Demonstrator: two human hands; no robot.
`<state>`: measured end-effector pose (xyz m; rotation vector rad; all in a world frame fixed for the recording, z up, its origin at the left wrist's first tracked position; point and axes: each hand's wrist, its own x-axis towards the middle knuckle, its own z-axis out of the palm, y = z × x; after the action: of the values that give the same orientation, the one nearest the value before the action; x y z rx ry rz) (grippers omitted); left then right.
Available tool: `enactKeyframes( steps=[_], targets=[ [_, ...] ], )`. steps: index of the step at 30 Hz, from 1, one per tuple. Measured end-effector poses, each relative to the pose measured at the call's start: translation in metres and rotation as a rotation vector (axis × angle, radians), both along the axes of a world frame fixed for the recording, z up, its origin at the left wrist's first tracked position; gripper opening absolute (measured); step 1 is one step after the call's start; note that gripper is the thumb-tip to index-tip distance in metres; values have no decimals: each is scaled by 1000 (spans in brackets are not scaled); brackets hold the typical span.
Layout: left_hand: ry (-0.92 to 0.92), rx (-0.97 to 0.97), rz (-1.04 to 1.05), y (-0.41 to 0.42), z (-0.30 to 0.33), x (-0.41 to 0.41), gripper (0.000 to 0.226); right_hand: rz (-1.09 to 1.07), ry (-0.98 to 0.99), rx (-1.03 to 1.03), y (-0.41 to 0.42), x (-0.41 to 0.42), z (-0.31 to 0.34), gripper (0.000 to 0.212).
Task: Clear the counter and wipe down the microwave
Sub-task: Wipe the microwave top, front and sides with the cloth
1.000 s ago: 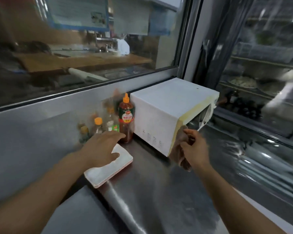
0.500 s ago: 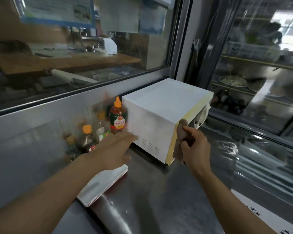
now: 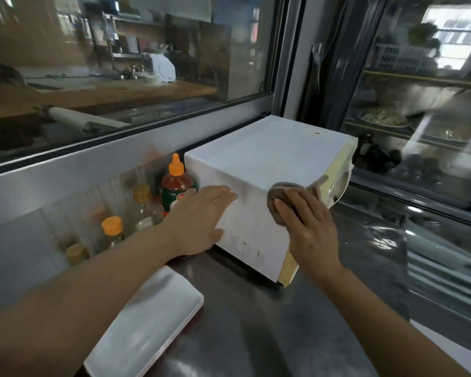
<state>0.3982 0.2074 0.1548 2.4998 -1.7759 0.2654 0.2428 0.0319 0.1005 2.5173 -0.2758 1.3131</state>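
Note:
A white microwave (image 3: 267, 156) with a yellowed front stands on the steel counter (image 3: 256, 327) in the corner by the window. My left hand (image 3: 199, 219) lies flat with straight fingers against its vented side panel. My right hand (image 3: 307, 227) presses a brown cloth (image 3: 279, 195) against the same side, up at the top edge near the front corner. Most of the cloth is hidden under my palm and fingers.
Left of the microwave stand a red sauce bottle (image 3: 176, 186) with an orange cap and several smaller bottles (image 3: 112, 231) against the steel backsplash. A stack of white trays (image 3: 147, 327) lies on the counter under my left forearm. A glass-fronted display fridge (image 3: 424, 110) stands to the right.
My left hand left the white trays and moved onto the microwave's side. My right hand carried the cloth from the lower front corner up to the side's top edge.

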Motion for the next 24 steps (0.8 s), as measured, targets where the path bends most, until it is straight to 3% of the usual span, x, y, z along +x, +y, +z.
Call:
enactKeyframes(
  steps=[4, 8, 12, 17, 19, 21, 24],
  targets=[
    [-88, -16, -16, -25, 0, 32, 77, -154, 107, -113, -11, 4, -17, 57],
    [-199, -47, 8, -39, -1, 65, 77, -307, 93, -250, -15, 13, -32, 70],
    [-251, -83, -27, -42, -13, 83, 77, -381, 105, -331, -18, 16, -61, 65],
    [-294, -107, -76, -41, -17, 92, 80, -321, 601, -449, -4, 1, -122, 72],
    [-312, -93, -103, -40, -13, 96, 80, -335, 663, -456, 2, -1, -121, 72],
    [-314, -55, -134, -40, -5, 101, 78, -340, 578, -419, 4, 5, -104, 68],
    [-328, -25, -155, -39, 6, 113, 67, -320, 290, -292, 4, 34, -53, 53]
  ],
)
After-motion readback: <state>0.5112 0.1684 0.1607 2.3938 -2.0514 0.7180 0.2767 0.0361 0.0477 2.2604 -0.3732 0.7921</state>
